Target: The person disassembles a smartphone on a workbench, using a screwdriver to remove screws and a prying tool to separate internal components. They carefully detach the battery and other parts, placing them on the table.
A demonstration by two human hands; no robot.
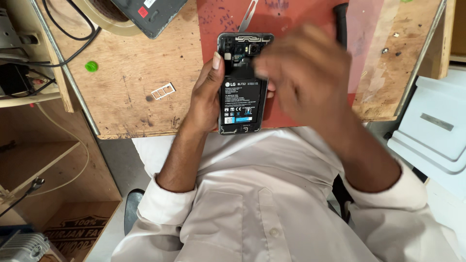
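My left hand [206, 94] grips a black smartphone [241, 92] with its back cover off, so its black battery and camera parts show. The thumb rests along the phone's left edge. My right hand [303, 73] is blurred by motion and hovers over the phone's right side, covering that edge. Whether it holds anything cannot be made out. The phone sits above the near edge of a wooden workbench [136, 73], over a red mat [291, 19].
A small metal card tray [163, 90] lies on the bench left of my hand. Metal tweezers [247, 14] and a black tool handle [341, 22] lie on the mat. A green cap [91, 66], cables, a tape roll [104, 17] and a dark device [150, 14] sit far left. A white box [432, 131] stands at right.
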